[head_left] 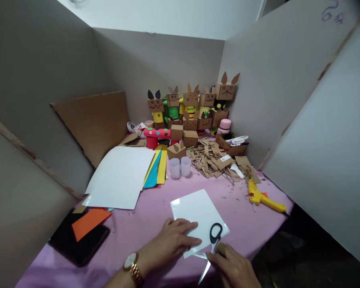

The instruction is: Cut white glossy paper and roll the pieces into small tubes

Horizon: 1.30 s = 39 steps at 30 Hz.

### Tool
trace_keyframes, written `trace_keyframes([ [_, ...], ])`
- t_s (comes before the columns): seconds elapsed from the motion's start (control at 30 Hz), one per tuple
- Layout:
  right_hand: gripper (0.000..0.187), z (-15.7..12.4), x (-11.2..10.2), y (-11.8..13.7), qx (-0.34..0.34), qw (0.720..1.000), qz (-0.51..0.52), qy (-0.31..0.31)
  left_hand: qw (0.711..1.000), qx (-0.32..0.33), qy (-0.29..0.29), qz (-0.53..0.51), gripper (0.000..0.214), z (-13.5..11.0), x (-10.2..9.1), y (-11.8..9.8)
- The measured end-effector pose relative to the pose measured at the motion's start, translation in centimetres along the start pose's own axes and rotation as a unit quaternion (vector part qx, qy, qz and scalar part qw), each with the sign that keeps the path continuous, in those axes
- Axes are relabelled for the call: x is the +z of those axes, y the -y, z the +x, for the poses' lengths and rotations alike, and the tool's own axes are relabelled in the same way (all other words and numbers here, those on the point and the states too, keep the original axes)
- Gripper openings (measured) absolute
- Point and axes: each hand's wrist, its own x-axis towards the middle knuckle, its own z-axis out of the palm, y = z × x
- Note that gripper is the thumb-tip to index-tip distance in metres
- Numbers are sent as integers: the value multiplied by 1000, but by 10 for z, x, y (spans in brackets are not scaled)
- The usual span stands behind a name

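A white sheet of paper (198, 212) lies on the pink tablecloth (144, 224) near the front edge. My left hand (172, 240), with a gold watch on the wrist, lies flat on the sheet's near left corner, fingers stretched out. Black-handled scissors (214, 240) rest on the sheet's near right corner, blades pointing toward me. My right hand (234, 266) sits just below the handles and touches the scissors by the blades; its fingers are curled, and how it grips them is hidden.
A large white sheet (120, 176) over coloured papers lies at left, an orange sheet (88, 222) on a black pad. Two plastic cups (180, 167), cardboard scraps (213, 158), a yellow glue gun (262, 198) and several cardboard animal figures (192, 104) stand behind. Cardboard walls enclose the table.
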Motion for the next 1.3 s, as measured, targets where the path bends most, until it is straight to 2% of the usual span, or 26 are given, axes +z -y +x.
trace_keyframes([
  [0.17, 39, 5, 1, 4, 3, 1000, -7, 12, 1000, 8, 2, -4, 37, -1, -2, 4],
  [0.47, 39, 10, -2, 8, 11, 999, 7, 53, 999, 13, -37, 5, 38, -4, 6, 4],
  [0.8, 36, 10, 1, 14, 10, 999, 4, 31, 1000, 3, -22, 15, 36, -3, 5, 1],
  [1.07, 33, 10, 6, 16, 9, 999, 0, 41, 1000, -10, 11, 15, 35, -3, 2, -2],
  [1.3, 32, 13, 7, 19, 3, 999, 2, 49, 1000, -4, 8, 22, 35, -4, 5, 0],
])
